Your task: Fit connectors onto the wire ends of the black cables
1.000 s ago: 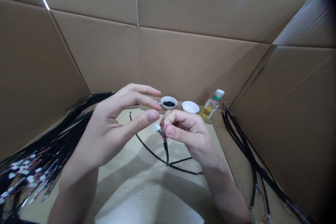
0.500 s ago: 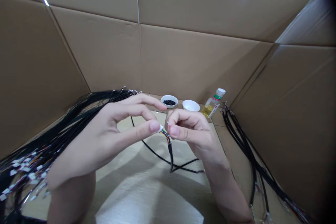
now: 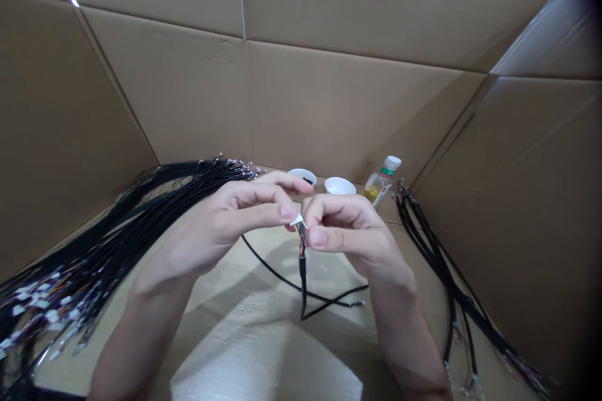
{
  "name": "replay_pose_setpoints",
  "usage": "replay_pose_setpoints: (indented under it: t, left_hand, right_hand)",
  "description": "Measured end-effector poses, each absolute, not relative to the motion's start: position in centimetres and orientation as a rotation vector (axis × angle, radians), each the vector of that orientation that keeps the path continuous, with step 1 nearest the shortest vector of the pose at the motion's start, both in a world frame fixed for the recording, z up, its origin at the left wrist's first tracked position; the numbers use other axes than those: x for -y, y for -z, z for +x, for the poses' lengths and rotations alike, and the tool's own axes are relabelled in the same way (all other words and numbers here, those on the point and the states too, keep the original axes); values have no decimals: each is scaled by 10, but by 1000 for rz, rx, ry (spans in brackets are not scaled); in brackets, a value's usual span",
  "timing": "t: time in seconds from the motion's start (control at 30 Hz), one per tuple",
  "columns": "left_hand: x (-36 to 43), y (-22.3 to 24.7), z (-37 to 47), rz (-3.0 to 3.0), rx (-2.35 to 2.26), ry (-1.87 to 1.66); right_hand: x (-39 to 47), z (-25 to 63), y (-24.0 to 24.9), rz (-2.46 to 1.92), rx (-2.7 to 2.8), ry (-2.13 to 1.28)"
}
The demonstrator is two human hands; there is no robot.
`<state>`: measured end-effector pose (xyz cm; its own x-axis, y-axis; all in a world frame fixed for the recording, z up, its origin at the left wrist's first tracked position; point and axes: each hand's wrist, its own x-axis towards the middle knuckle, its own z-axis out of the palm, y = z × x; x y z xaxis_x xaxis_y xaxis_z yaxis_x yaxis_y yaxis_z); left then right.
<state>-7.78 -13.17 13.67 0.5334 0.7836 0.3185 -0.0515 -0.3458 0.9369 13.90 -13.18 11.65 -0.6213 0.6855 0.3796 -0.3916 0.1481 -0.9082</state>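
Note:
My left hand (image 3: 249,210) pinches a small white connector (image 3: 297,220) between thumb and index finger, its other fingers loosely stretched. Several thin coloured wires (image 3: 301,241) run down from the connector into a black cable (image 3: 303,282). Close beside it, my right hand (image 3: 350,232) pinches a thin red wire (image 3: 308,232) with a bright tip near the connector's side. Whether that tip is inside the connector cannot be made out. The black cable hangs down, bends near the table top and crosses itself; its other end (image 3: 357,304) lies on the table (image 3: 263,338).
At left lies a big bundle of black cables (image 3: 141,219) with white connectors (image 3: 51,313). More black cables (image 3: 437,257) lie at right. Behind my hands stand a bowl of black bits (image 3: 302,174), a white bowl (image 3: 340,186) and a bottle of yellow liquid (image 3: 382,179). Cardboard walls (image 3: 357,113) surround the table.
My left hand has moved right and slightly up, turning the connector more upright and bringing it closer to my right hand. The wires now stand straighter, and the cable's bend has shifted slightly.

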Motion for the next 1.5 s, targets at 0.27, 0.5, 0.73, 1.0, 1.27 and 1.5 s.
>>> replay_pose_setpoints:
  t: [0.27,0.5,0.73,1.0,1.27,1.5]
  left_hand:
    - [131,-133,-76,1703,-658,-1021]
    - [132,-129,-71,1626,-660,-1117]
    - [132,-131,-67,1635,-697,-1155]
    - [134,-130,-63,1592,-693,-1168]
    - [135,-130,-59,1554,-702,-1198]
    - [136,-129,-60,1663,-763,-1280]
  right_hand:
    - [131,139,-117,-295,1577,-1615]
    - [129,139,-120,-378,1568,-1576]
    - [128,137,-119,-405,1549,-1515]
    - [126,140,-117,-367,1578,-1522]
    - [125,138,-117,-429,1518,-1526]
    - [124,135,-117,-436,1500,-1542]
